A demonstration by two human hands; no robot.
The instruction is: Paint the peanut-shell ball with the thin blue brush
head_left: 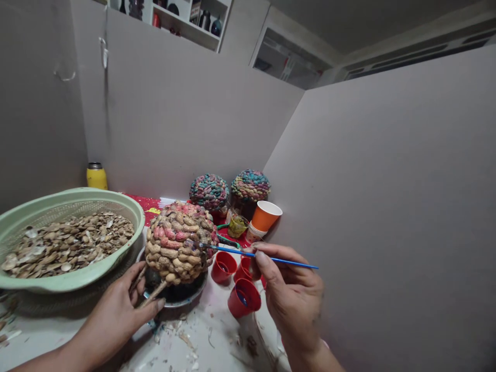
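Observation:
A ball covered in peanut shells, mostly tan with pink and red patches, is tilted above a dark-filled dish. My left hand is closed on a thin tan stick or cord at the ball's lower left. Between the thumb and fingers of my right hand is a blue paintbrush. Its bristles meet the right side of the ball, where some shells look purplish. Small red cups with dark blue liquid stand just left of my right hand.
At the left sits a green colander of flat brown shells. Two multicoloured peanut-shell balls stand behind, near an orange paper cup and a clear cup. A yellow bottle is by the grey partition. Scraps litter the white tabletop.

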